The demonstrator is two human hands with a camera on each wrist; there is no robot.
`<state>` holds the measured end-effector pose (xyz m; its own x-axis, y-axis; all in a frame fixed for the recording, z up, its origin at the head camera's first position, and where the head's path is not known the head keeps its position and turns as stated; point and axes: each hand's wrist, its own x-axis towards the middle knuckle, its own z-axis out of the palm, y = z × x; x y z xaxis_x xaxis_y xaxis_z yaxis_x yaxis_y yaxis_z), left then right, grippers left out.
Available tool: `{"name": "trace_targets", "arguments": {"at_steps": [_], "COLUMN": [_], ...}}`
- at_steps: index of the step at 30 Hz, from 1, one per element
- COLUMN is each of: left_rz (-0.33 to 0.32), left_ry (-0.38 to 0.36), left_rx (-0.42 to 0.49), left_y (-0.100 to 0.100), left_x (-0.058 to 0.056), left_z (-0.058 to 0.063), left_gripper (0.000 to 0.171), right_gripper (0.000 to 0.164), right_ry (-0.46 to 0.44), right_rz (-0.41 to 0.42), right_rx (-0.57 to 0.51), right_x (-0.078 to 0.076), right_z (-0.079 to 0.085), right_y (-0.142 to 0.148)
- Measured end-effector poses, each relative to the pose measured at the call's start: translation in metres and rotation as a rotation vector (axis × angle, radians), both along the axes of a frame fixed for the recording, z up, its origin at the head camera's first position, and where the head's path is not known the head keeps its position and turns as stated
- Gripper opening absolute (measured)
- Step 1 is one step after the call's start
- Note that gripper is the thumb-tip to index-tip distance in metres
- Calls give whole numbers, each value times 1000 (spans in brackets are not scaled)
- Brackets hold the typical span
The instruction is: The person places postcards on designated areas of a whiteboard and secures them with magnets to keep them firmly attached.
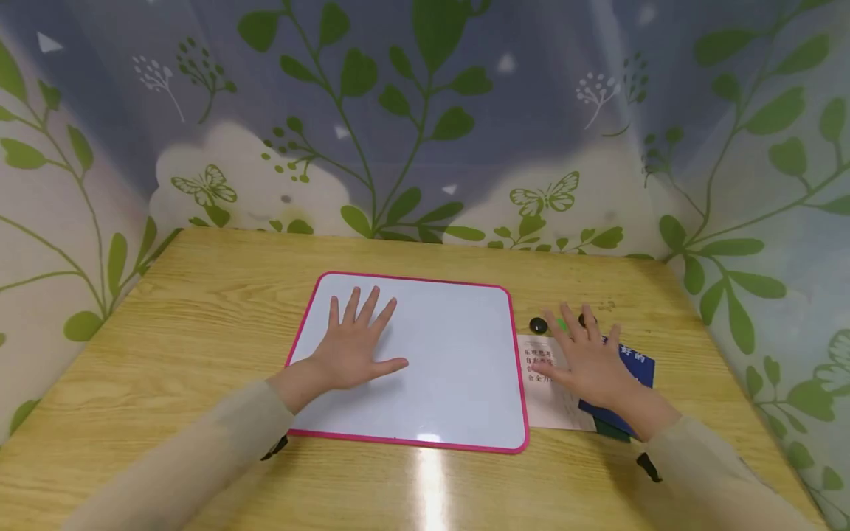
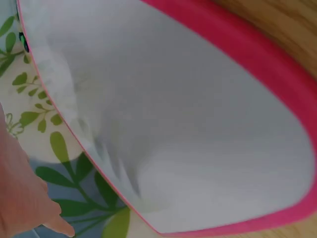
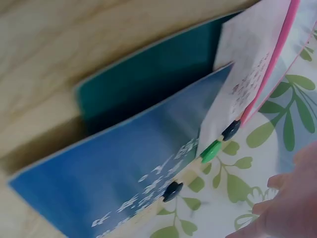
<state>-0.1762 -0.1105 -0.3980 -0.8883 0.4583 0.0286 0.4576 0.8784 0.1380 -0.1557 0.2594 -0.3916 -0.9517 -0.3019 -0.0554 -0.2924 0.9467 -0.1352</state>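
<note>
From where I stand, the whiteboard (image 1: 445,354) with its pink rim lies flat on the wooden table (image 1: 199,317), and everything else can be placed by it. The person's left hand (image 1: 355,346) is over the left part of the whiteboard, fingers straight and fanned apart, thumb pointing toward the board's middle, grasping nothing. The right hand (image 1: 587,365) is off to the whiteboard's right, spread the same way and just as free of any hold, above a few flat items. Among those, a pale sheet (image 1: 558,405) with printed characters sits right by the board's right edge; whether it slips under the rim I can't quite tell. Farther right of the board, a blue card (image 1: 636,369) overlaps the sheet, and a dark green card (image 1: 612,430) peeks out beneath. Near the whiteboard's right edge, beyond the sheet, are a black disc (image 1: 538,325) and a green disc (image 1: 561,324); a second black disc (image 3: 173,191) lies farther right. Behind the board hangs a leaf-patterned curtain (image 1: 358,74).
</note>
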Motion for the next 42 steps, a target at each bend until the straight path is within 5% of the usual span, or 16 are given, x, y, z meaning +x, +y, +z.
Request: {"name": "trace_targets", "arguments": {"at_steps": [24,42], "left_rz": [33,112], "left_ry": [-98,-250], "left_rx": [32,21], "left_y": [-80,-106], "left_x": [-18,-25], "left_z": [-20,-33], "left_gripper": [91,96], "right_gripper": [93,105], "right_ry": [-63,-149], "right_rz": [-128,-204], "right_rx": [-16,20], "right_x": [7,3], "right_z": [-12,-22], "right_y": [64,114]}}
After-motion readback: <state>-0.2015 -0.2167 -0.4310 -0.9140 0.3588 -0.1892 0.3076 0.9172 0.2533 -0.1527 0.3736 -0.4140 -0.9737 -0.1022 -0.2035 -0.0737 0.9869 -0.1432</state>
